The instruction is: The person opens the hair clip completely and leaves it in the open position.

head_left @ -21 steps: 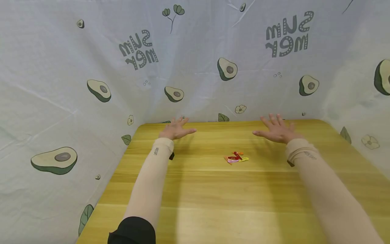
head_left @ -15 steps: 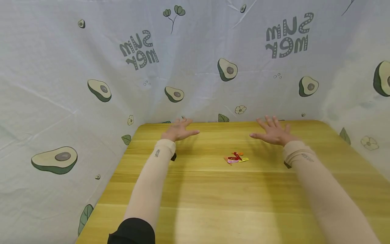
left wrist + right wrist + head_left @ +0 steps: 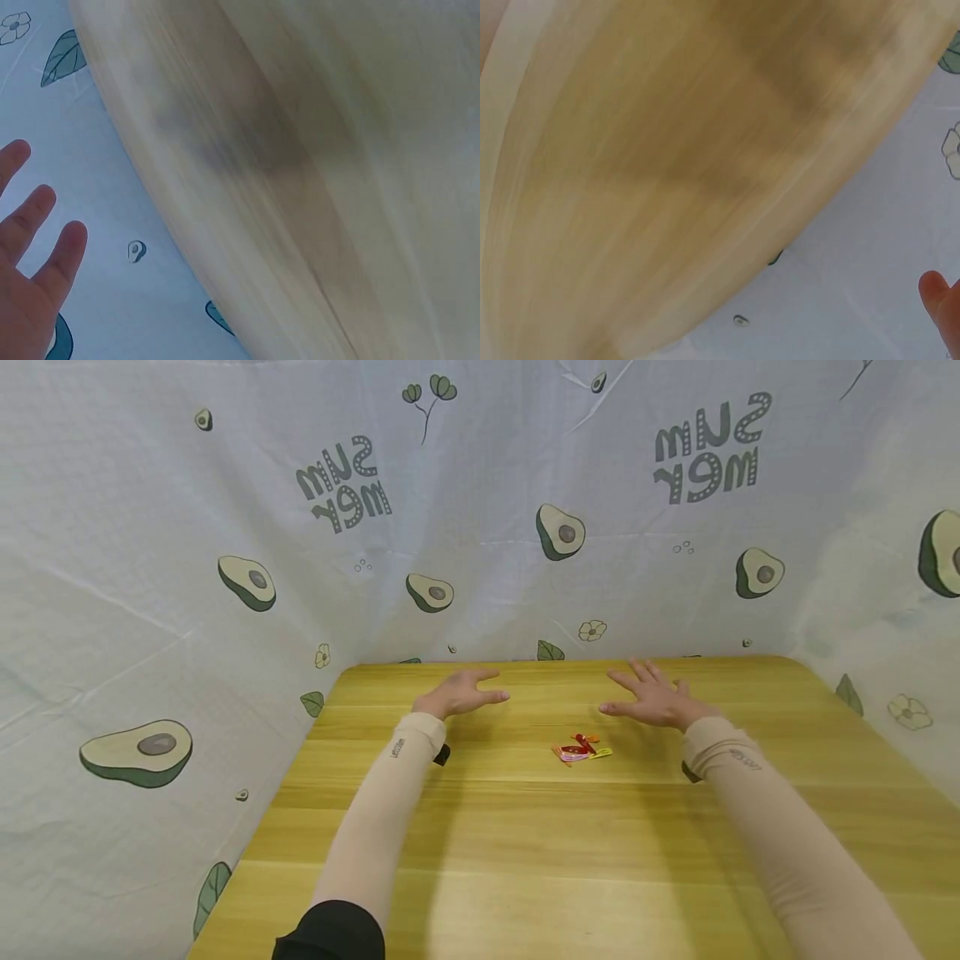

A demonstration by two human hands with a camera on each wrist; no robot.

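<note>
A small cluster of flat, colourful pieces that look like hair clips (image 3: 575, 750), in red, orange, pink and yellow, lies on the wooden table (image 3: 525, 835). Beyond and to the left of it, my left hand (image 3: 457, 695) hovers over the table, thumb pointing inward. My right hand (image 3: 652, 700) is held over the far right part, fingers spread and nothing in them. Extended fingers of the left hand (image 3: 34, 285) show at the edge of the left wrist view. Only a fingertip (image 3: 939, 300) appears in the right wrist view; neither wrist view includes the clips.
A white cloth (image 3: 480, 527) printed with avocados, leaves and lettering hangs behind the table and along its sides. The table's far edge runs just past both hands. Beige sleeves cover the forearms, with a black band (image 3: 330, 933) at the left elbow.
Both hands have drawn inward toward each other and slightly nearer to me, the left fingers coming closer together. The clips stay where they were.
</note>
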